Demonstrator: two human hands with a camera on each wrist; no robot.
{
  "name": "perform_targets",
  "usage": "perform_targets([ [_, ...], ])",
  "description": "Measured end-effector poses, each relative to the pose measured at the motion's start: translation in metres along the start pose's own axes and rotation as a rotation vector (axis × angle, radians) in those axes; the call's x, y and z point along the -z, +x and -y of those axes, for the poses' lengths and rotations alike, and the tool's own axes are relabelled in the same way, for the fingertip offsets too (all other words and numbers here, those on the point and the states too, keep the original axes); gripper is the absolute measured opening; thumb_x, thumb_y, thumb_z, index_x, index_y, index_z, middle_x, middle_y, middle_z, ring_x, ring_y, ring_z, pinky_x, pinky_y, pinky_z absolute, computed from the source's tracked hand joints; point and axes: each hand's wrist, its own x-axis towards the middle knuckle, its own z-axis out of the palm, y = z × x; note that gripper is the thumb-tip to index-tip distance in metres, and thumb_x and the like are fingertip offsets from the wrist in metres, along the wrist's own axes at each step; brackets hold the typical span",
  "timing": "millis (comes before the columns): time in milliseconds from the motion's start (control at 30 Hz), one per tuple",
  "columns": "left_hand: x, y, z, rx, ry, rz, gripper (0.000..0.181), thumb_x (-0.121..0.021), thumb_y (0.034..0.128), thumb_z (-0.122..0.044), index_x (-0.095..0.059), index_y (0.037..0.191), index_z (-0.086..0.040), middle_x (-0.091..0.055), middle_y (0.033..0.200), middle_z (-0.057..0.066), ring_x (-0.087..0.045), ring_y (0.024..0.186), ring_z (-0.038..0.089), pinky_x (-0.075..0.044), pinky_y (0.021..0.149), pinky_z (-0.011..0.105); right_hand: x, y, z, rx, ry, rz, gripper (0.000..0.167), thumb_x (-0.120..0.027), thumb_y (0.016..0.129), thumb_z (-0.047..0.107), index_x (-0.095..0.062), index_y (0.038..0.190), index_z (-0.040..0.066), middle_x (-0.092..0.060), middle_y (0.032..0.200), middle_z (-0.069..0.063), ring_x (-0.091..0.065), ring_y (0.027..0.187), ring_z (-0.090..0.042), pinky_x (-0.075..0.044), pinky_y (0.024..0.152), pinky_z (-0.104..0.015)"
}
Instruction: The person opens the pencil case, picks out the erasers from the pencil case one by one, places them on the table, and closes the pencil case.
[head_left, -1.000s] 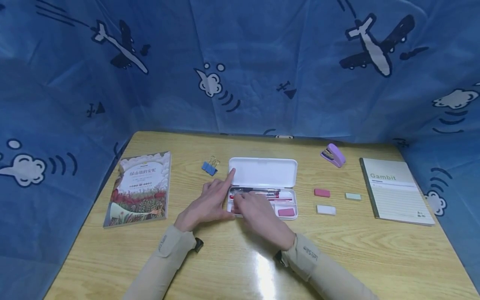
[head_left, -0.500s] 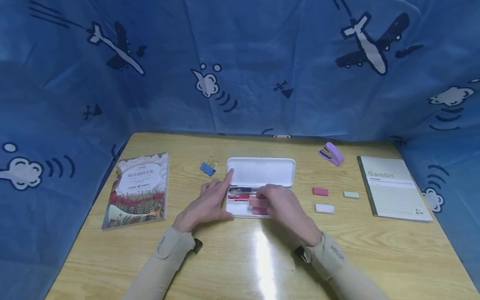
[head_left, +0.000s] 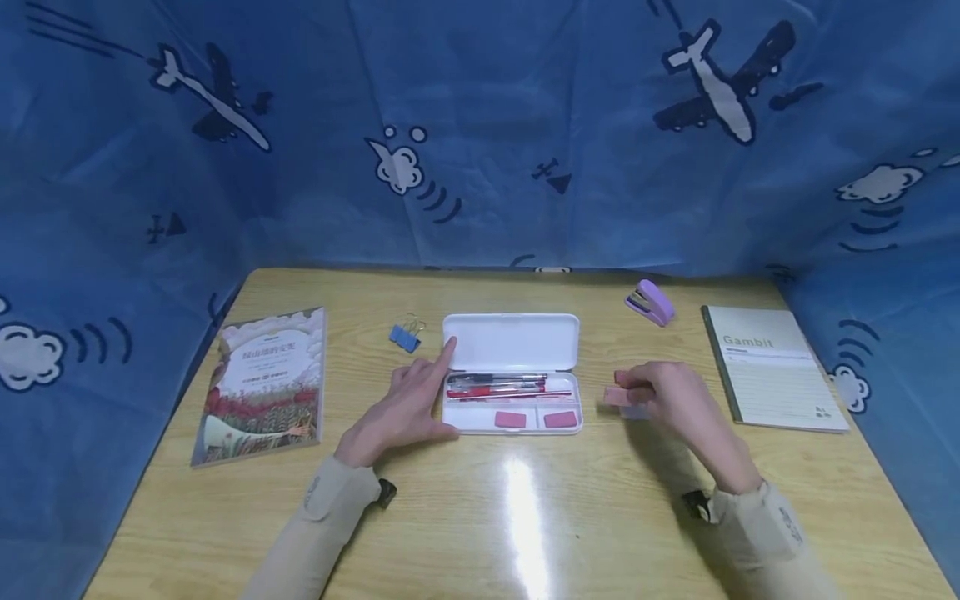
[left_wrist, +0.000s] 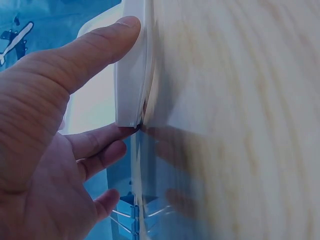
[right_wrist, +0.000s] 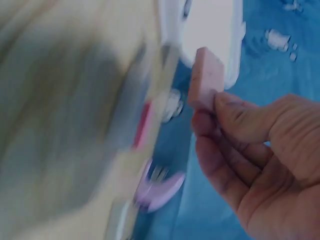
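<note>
Pink eraser (head_left: pixel 615 396) is pinched above a wooden table (head_left: pixel 600 517), just right of a white pencil case (head_left: pixel 468 415). At far left, an illustrated book (head_left: pixel 258 383) is seen, followed by a blue binder clip (head_left: pixel 406 337). Against the left end of the opened case the left hand (head_left: pixel 397 410) is rested, thumb and forefinger spread and nearly straight, nothing gripped by it. Inside, pens (head_left: pixel 495 390) are laid along the rear compartment, and two more erasers (head_left: pixel 510 419) are lodged in front, parted by a divider (head_left: pixel 537 417). Farther right, the pinch is made by thumb and fingers of the right hand (head_left: pixel 678 408), near which a white eraser (head_left: pixel 636 412) and a deep-pink eraser (head_left: pixel 621 377) are partly hidden. Beyond, a purple stapler (head_left: pixel 651 302) is set toward the table's back and a notebook (head_left: pixel 776 367) at its right. The step in hand is judged to be the shifting of erasers between case and tabletop; if the wood is meant for this one, a gentle lowering beside the loose pieces and a loosened pinch are called for.
</note>
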Motion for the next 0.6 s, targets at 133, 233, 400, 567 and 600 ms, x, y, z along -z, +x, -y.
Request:
perform_targets([
  [133,0.0,0.0,0.0,0.001,0.001,-0.004,0.139,-0.093,0.0704,-0.04,0.01,0.164,-0.024,-0.044,0.158,0.013,-0.042,0.134,0.028,-0.024,0.117,0.055,0.008,-0.015,-0.03,-0.033,0.001,0.011,0.012,-0.076,0.083,-0.003,-0.08,0.09,0.006,-0.078,0.089,-0.011,-0.072,0.079,-0.029,-0.055,0.072,-0.05],
  [233,0.0,-0.001,0.001,-0.005,0.007,-0.006,0.139,-0.093,0.0705,-0.039,0.009,0.164,-0.024,-0.045,0.158,0.014,-0.042,0.133,0.028,-0.025,0.117,0.055,0.013,-0.027,-0.049,-0.067,-0.016,0.038,0.013,-0.075,0.083,-0.004,-0.079,0.09,0.006,-0.078,0.087,-0.01,-0.071,0.079,-0.028,-0.055,0.072,-0.049],
  [400,0.0,-0.001,0.001,-0.007,0.024,-0.016,0.139,-0.093,0.0703,-0.04,0.009,0.164,-0.023,-0.045,0.158,0.013,-0.042,0.133,0.028,-0.026,0.116,0.057,0.02,-0.04,-0.071,-0.151,-0.039,0.082,0.015,-0.072,0.084,-0.006,-0.078,0.089,0.006,-0.076,0.086,-0.013,-0.069,0.079,-0.031,-0.052,0.073,-0.053],
  [567,-0.001,-0.001,0.001,-0.004,0.026,-0.017,0.14,-0.093,0.07,-0.04,0.009,0.164,-0.023,-0.044,0.159,0.012,-0.043,0.133,0.029,-0.026,0.115,0.057,0.021,-0.042,-0.081,-0.184,-0.041,0.118,0.013,-0.071,0.085,-0.005,-0.077,0.087,0.006,-0.075,0.086,-0.014,-0.068,0.079,-0.032,-0.051,0.072,-0.053],
  [600,-0.001,-0.001,0.001,-0.005,0.025,-0.016,0.139,-0.093,0.0701,-0.04,0.009,0.164,-0.023,-0.044,0.159,0.012,-0.043,0.133,0.028,-0.026,0.115,0.057,0.022,-0.042,-0.082,-0.187,-0.038,0.128,0.012,-0.072,0.085,-0.005,-0.077,0.087,0.005,-0.075,0.086,-0.015,-0.068,0.078,-0.032,-0.051,0.072,-0.053],
])
